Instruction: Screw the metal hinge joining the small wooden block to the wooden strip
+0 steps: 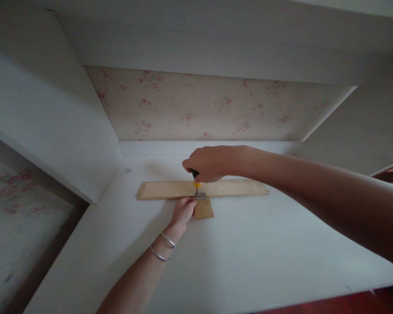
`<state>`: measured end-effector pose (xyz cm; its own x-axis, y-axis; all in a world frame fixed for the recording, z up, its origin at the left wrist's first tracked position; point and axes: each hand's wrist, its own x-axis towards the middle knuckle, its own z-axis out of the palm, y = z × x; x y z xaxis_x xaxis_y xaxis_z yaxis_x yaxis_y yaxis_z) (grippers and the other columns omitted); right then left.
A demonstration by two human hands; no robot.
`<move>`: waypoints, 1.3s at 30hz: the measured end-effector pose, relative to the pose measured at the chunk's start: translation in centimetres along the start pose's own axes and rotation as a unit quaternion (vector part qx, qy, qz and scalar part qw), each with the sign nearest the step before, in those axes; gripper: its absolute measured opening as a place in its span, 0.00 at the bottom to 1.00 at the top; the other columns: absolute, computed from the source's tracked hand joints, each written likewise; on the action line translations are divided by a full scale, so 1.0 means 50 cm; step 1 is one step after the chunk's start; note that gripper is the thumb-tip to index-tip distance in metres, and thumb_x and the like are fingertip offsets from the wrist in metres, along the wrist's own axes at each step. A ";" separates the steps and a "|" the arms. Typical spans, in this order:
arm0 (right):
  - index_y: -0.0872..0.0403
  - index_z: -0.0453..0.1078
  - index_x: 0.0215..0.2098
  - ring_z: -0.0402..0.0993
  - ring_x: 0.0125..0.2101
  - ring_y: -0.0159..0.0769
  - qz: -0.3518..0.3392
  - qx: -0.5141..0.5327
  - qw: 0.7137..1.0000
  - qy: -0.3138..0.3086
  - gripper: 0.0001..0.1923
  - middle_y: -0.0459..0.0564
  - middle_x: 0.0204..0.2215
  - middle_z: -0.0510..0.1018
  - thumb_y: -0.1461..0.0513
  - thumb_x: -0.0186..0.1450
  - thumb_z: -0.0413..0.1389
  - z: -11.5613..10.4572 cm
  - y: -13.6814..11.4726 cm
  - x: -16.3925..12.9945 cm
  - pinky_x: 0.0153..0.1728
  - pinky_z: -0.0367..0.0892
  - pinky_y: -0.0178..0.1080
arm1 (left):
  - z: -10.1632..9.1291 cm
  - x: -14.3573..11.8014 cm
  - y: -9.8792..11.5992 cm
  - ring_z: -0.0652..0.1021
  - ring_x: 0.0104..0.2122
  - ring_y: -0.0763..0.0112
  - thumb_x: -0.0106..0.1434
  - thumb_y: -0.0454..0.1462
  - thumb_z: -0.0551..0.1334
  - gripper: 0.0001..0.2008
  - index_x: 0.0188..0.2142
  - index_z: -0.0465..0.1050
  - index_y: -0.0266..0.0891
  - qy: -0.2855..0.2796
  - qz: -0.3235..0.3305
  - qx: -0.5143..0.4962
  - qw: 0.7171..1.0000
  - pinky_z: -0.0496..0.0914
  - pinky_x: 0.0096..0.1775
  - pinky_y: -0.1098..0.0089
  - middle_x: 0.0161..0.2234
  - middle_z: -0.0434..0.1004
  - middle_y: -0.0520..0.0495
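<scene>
My right hand [209, 163] is closed around the black and yellow handle of a screwdriver [197, 185], held upright with its shaft pointing down. The tip meets a small metal hinge [201, 196] that lies across the joint of two pieces of wood. One is a long, narrow wooden board [239, 187] lying crosswise; the other is a short wooden piece [204, 209] butted against its near edge. My left hand [182, 211], two silver bangles on its wrist, grips the short piece's left side beside the hinge. Its fingertips are partly hidden.
Everything lies on a white surface [249, 253] with white panels at the left [52, 109] and right. Small thin metal bits, perhaps screws [128, 170], lie at the back left. Behind is floral wallpaper [190, 104], under a white overhead panel [216, 48]. Red flooring shows at lower right.
</scene>
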<state>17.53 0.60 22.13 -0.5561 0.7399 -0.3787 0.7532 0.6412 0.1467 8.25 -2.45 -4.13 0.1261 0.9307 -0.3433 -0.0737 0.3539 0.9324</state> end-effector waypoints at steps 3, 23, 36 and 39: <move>0.60 0.73 0.44 0.73 0.37 0.47 0.051 -0.013 0.998 0.039 0.28 0.63 0.38 0.76 0.46 0.63 0.48 0.010 0.002 0.005 0.31 0.62 0.41 | -0.001 0.000 -0.001 0.74 0.26 0.71 0.49 0.37 0.61 0.06 0.26 0.73 0.35 0.002 -0.004 0.003 1.000 0.63 0.26 0.74 0.26 0.76 0.47; 0.60 0.73 0.41 0.73 0.26 0.40 0.122 0.034 0.992 -0.028 0.30 0.54 0.24 0.77 0.43 0.61 0.48 0.008 0.000 0.001 0.31 0.61 0.40 | -0.003 -0.022 0.016 0.72 0.22 0.74 0.45 0.33 0.64 0.03 0.22 0.73 0.33 0.004 -0.020 -0.042 0.999 0.64 0.25 0.74 0.21 0.74 0.48; 0.56 0.61 0.56 0.73 0.23 0.33 0.101 0.096 0.990 0.029 0.31 0.56 0.37 0.78 0.45 0.62 0.48 0.015 -0.015 0.010 0.27 0.62 0.36 | -0.005 -0.023 0.017 0.71 0.21 0.74 0.44 0.32 0.64 0.04 0.23 0.73 0.33 -0.002 -0.016 -0.044 0.999 0.63 0.24 0.73 0.22 0.74 0.48; 0.54 0.61 0.56 0.73 0.23 0.32 0.063 0.108 0.992 -0.001 0.28 0.53 0.37 0.78 0.51 0.60 0.53 0.011 -0.013 0.010 0.27 0.62 0.35 | -0.005 -0.021 0.016 0.71 0.21 0.74 0.44 0.32 0.64 0.03 0.23 0.73 0.33 -0.002 -0.019 -0.046 0.999 0.63 0.24 0.74 0.22 0.74 0.48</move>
<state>16.96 0.41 21.34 -0.4517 0.8109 -0.3720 0.8747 0.4846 -0.0057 7.83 -3.12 -3.03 0.1344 0.9159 -0.3782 -0.1600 0.3967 0.9039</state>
